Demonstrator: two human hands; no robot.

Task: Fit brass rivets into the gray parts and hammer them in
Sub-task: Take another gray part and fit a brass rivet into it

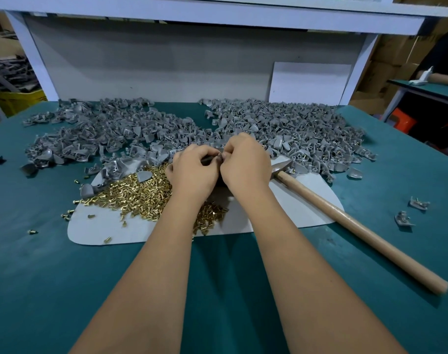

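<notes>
Both hands' fingers (212,155) pinch one light, stiff gray part (209,159), seemingly, beside the hammer (345,215); hold its edges.

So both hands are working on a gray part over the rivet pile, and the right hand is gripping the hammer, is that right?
Not quite. In the head view the hammer lies on the table, right of the right hand, with nobody gripping it. Both the right hand and the left hand do pinch a gray part together over the rivet pile.
</notes>
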